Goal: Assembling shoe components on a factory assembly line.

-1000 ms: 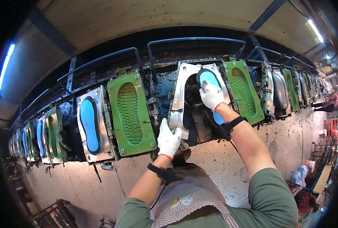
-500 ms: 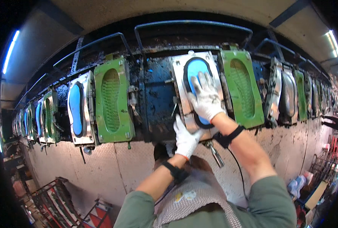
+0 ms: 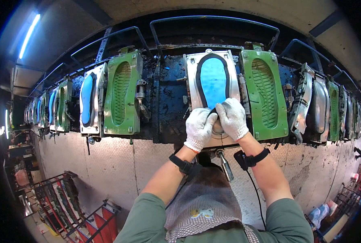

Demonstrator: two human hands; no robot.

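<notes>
A blue insole with a black rim [image 3: 213, 79] lies on a silver metal mould half [image 3: 193, 77] in front of me. Both my hands wear white knitted gloves. With bent fingers, my left hand [image 3: 200, 127] pinches the insole's near end from the left. From the right, my right hand [image 3: 232, 119] grips the same end, fingers curled over the black edge. That end is raised off the mould, and bare metal shows beneath it between my hands. The insole's far part rests flat. My fingertips are partly hidden behind the gloves.
An open green mould half with a ridged sole cavity [image 3: 265, 95] adjoins on the right, another green one [image 3: 123, 93] stands farther left. A metal mould with a blue insole [image 3: 87, 99] is beyond it. A metal handle [image 3: 226, 166] juts toward me. Racks [image 3: 58, 198] stand lower left.
My right hand has gone from lying flat on the insole to gripping its near end. My left hand has moved up from the mould's edge to that end, which is now lifted.
</notes>
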